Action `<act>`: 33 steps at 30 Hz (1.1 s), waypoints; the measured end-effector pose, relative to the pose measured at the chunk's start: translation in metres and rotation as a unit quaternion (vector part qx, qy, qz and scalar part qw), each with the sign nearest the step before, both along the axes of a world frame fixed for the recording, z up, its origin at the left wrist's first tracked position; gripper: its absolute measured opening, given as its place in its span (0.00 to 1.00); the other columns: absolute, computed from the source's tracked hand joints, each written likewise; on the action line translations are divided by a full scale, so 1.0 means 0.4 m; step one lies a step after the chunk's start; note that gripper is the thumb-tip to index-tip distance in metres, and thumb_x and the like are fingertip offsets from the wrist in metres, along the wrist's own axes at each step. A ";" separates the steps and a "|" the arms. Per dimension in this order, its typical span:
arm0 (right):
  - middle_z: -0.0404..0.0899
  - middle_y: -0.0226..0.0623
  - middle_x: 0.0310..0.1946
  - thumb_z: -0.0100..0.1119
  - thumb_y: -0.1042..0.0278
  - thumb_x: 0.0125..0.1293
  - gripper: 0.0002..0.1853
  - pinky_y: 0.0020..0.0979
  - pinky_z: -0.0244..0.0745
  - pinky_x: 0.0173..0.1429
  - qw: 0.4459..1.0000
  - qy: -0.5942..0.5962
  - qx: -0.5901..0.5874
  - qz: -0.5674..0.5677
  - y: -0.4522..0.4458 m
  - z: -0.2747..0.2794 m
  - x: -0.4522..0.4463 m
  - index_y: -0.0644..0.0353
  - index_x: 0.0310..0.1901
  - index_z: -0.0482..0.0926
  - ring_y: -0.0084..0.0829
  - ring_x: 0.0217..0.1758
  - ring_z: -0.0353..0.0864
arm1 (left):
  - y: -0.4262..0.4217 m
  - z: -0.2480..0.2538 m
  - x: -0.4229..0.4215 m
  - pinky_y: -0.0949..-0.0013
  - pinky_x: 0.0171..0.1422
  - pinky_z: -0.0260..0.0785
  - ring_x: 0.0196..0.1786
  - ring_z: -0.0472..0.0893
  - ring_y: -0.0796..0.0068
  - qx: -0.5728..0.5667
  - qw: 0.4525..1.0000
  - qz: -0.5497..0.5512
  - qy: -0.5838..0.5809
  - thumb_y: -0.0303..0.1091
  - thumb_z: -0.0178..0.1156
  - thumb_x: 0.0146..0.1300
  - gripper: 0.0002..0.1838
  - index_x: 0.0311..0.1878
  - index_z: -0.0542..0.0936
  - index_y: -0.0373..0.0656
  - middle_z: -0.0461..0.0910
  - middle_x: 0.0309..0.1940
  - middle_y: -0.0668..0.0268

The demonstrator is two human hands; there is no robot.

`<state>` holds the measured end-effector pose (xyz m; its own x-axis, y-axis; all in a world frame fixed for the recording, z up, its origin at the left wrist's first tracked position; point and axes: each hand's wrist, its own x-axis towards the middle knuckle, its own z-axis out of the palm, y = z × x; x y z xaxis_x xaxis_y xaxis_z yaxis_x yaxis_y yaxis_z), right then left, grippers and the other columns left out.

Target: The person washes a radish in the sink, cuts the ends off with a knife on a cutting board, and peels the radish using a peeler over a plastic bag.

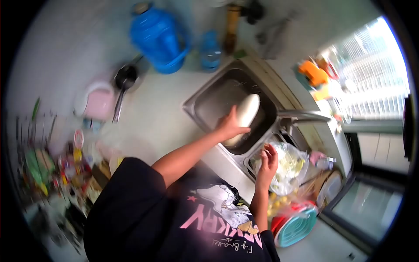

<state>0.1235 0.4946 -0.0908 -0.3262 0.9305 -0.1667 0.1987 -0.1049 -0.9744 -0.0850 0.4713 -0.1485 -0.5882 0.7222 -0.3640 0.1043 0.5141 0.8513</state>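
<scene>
The left grip (228, 126) is closed partway around a white radish (248, 111), thumb on the near side and fingers on the far side. The radish slants over the basin of the steel sink (214, 94), one rounded end reaching beyond the grip and the other coming out below it, towards the body; whether it touches the basin floor I cannot tell. The right grip (268, 160) is nearer the body and to the right of the left one, its fingers loosely bent and slightly apart, bare as far as can be seen. Just right of it sits a clear bag (288, 163) with pale, leafy pieces inside; whether the two touch is unclear. The tap (305, 115) lies beyond the right grip and to its right, its spout pointing away from the sink. Nearer the body than the right grip, and a little to its right, a red basket (276, 223) and a teal basket (301, 227) stand together. Left of the left grip spreads the pale bench (152, 109), with a pink tub (99, 104) well off to that side. Beyond the left grip, across the sink, stand a blue bottle (211, 53) and, farther left, a big blue jug (157, 37).
</scene>
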 end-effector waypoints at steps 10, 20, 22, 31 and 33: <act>0.70 0.39 0.66 0.42 0.49 0.76 0.28 0.41 0.61 0.73 0.922 0.070 -0.364 0.110 0.118 -0.116 -0.015 0.58 0.70 0.64 0.38 0.66 0.70 | -0.042 0.061 0.051 0.57 0.48 0.78 0.44 0.85 0.57 0.134 0.866 0.207 -0.435 0.45 0.77 0.43 0.46 0.65 0.68 0.36 0.83 0.44 0.51; 0.75 0.37 0.63 0.50 0.57 0.73 0.22 0.39 0.63 0.69 0.940 -0.034 -0.230 0.250 0.031 -0.205 -0.202 0.57 0.64 0.74 0.36 0.66 0.73 | -0.622 0.192 -0.061 0.58 0.52 0.78 0.46 0.85 0.53 0.107 0.892 0.407 -0.163 0.53 0.78 0.41 0.54 0.61 0.59 0.28 0.80 0.47 0.42; 0.80 0.37 0.57 0.52 0.62 0.73 0.19 0.38 0.66 0.65 0.927 0.005 -0.201 0.317 -0.060 -0.182 -0.267 0.58 0.62 0.75 0.35 0.61 0.77 | -0.820 0.244 -0.047 0.58 0.51 0.79 0.46 0.85 0.55 0.156 0.864 0.448 -0.169 0.50 0.78 0.43 0.54 0.68 0.59 0.37 0.80 0.49 0.43; 0.82 0.37 0.40 0.51 0.76 0.71 0.09 0.31 0.77 0.54 0.686 0.017 -0.214 0.695 -0.908 0.163 -0.390 0.68 0.48 0.78 0.28 0.45 0.82 | -1.617 0.177 0.280 0.56 0.47 0.81 0.43 0.84 0.60 0.420 0.562 0.614 -0.362 0.49 0.63 0.65 0.30 0.60 0.71 0.36 0.81 0.45 0.53; 0.82 0.41 0.41 0.53 0.73 0.71 0.10 0.32 0.77 0.54 0.627 -0.025 -0.213 0.749 -1.088 0.060 -0.413 0.69 0.50 0.77 0.31 0.45 0.82 | -1.751 0.137 0.351 0.57 0.46 0.82 0.44 0.84 0.59 0.382 0.565 0.638 -0.357 0.47 0.63 0.66 0.30 0.63 0.69 0.36 0.80 0.45 0.53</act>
